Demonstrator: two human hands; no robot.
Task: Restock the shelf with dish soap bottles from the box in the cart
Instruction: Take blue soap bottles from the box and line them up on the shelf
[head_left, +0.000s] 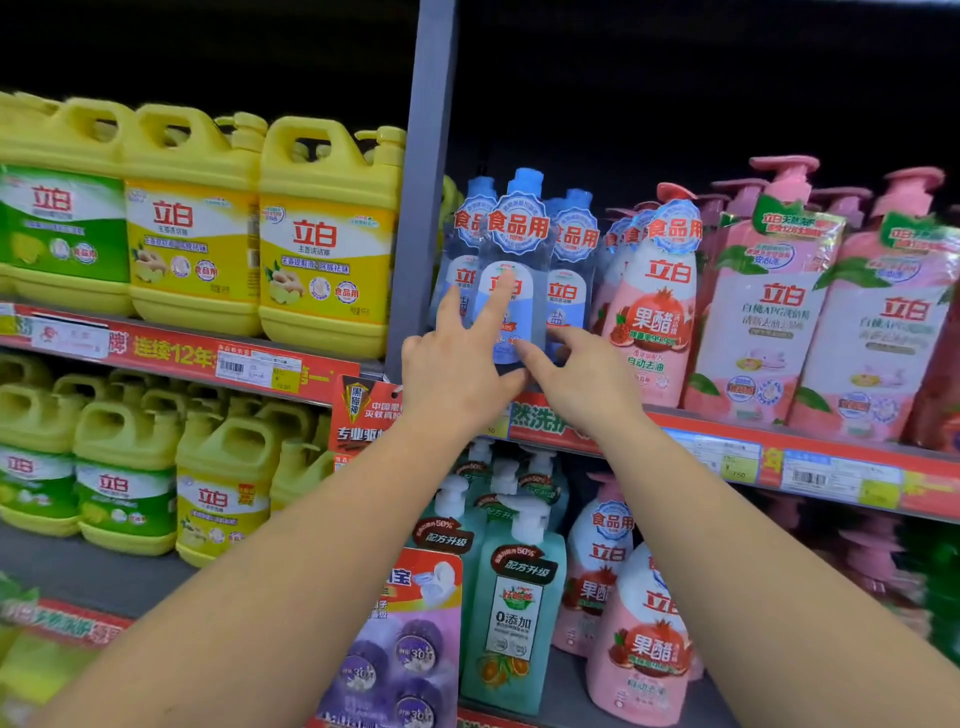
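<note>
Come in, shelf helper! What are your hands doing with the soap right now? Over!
Both hands on the front blue bottle: left hand fingers flat on its label, right hand fingertips at its base. Bottle upright at shelf edge. Pink bottle close beside.

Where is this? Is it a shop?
Most likely yes, a supermarket's cleaning aisle. The shelves hold rows of the same yellow jugs and pink pump bottles, and red price strips with barcoded tags run along the shelf edges. Both hands touch a blue-capped clear bottle.
</note>
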